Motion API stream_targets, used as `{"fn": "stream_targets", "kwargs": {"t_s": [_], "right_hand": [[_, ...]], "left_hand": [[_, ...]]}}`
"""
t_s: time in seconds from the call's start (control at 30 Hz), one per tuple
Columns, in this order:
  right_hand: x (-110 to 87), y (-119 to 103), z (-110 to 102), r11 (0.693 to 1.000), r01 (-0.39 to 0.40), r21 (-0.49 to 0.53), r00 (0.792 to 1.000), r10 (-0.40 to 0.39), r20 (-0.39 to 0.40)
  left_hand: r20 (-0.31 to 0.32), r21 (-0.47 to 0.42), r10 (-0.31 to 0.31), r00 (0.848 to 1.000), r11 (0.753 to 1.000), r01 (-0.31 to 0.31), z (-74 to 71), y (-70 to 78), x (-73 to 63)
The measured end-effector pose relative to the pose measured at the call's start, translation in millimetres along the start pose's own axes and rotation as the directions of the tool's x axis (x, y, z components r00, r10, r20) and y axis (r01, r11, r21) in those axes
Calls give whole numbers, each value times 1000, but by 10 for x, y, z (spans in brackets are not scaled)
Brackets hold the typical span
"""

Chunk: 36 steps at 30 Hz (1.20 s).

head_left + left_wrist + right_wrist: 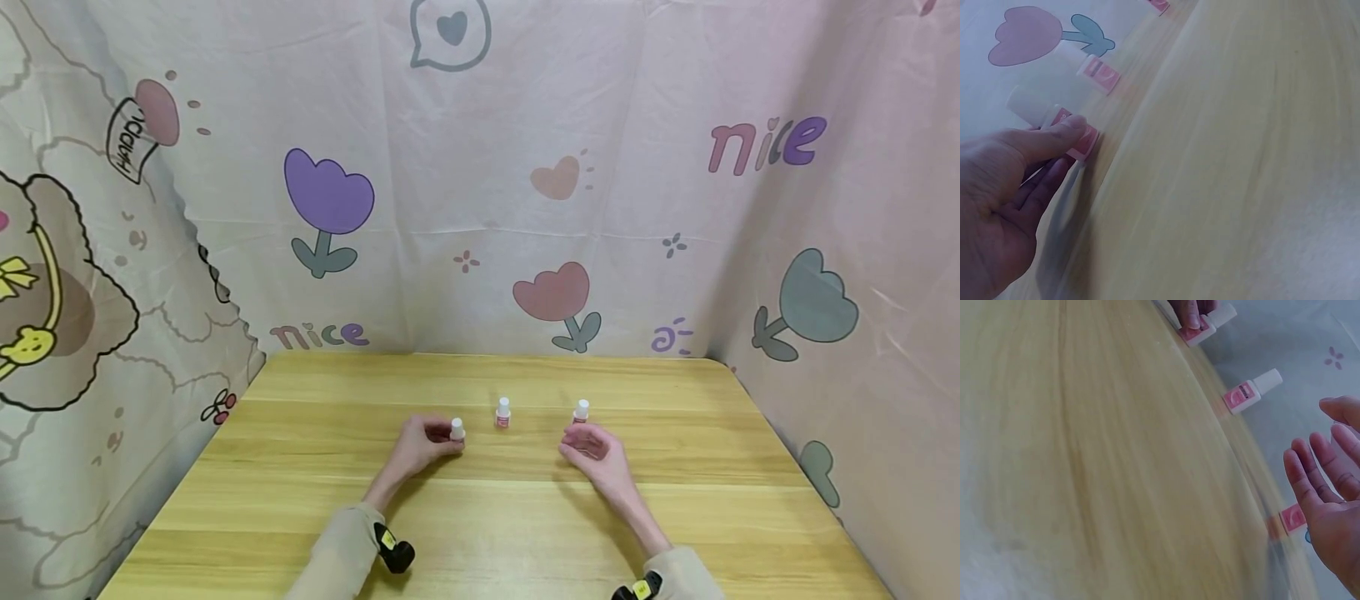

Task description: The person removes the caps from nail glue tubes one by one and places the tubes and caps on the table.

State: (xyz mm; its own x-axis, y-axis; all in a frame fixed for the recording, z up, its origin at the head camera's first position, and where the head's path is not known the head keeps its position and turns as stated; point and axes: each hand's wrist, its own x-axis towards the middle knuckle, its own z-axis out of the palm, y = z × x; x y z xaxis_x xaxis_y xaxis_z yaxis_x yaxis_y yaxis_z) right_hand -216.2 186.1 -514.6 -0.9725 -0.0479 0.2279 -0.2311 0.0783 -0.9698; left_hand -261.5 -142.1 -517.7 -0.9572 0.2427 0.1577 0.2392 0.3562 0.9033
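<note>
My left hand point(422, 447) pinches the first white-capped, pink-labelled bottle point(457, 431); a slack hold could tip it. Near its three o'clock stands the second bottle point(503, 414), which a sideways swing might topple. My right hand point(602, 460), loosely spread, could knock the third bottle point(582, 411) at that hand's eleven o'clock by closing carelessly.

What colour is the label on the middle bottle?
The label on the middle bottle is mostly pink, shown best in the right wrist view.

Left bottle point(457, 430), middle bottle point(503, 414) and right bottle point(582, 411) — white-capped, pink-labelled — stand upright on the bench point(510, 517), spaced apart in a row.
</note>
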Motion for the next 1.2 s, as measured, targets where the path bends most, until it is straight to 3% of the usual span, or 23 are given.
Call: {"fn": "stream_targets", "kwargs": {"t_s": [0.43,0.83,1.2], "right_hand": [[-39,10,77,999,38,-15,999,-37,30],[-42,12,91,1000,24,-18,999,-23,47],[-40,17,102,1000,24,-13,997,-23,72]], "left_hand": [[83,-25,12,996,1000,-10,116,69,-57],[147,-44,5,989,999,1,272,100,-52],[175,-36,37,984,999,-32,397,119,-34]]}}
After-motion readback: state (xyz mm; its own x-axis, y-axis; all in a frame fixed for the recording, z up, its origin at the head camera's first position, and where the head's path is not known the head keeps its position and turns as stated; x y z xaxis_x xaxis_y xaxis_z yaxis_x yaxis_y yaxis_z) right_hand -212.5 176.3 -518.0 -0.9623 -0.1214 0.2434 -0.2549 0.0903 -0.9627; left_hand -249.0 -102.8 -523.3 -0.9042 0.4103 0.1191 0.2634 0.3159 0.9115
